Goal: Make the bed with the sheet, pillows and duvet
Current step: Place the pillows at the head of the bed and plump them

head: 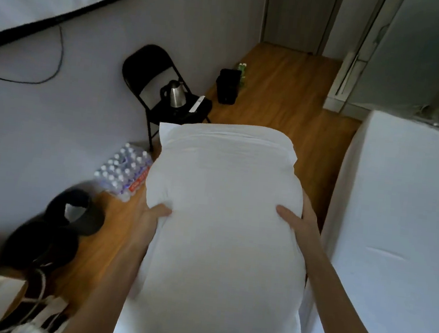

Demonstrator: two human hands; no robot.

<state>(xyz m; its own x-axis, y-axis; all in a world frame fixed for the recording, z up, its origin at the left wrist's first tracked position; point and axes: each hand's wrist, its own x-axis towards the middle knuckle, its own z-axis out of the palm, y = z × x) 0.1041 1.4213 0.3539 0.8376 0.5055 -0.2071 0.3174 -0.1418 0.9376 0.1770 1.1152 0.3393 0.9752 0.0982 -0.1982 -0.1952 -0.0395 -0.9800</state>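
Note:
I hold a plump white pillow in front of me, lengthwise over the wooden floor. My left hand grips its left side, thumb pressed into the top. On the right side my right hand clasps it the same way. The bed, covered with a smooth white sheet, lies just right of the pillow. No duvet can be made out.
A black folding chair with a metal kettle stands against the left wall. A pack of water bottles, a black bin and dark bags sit on the floor. A glass partition is at the far right.

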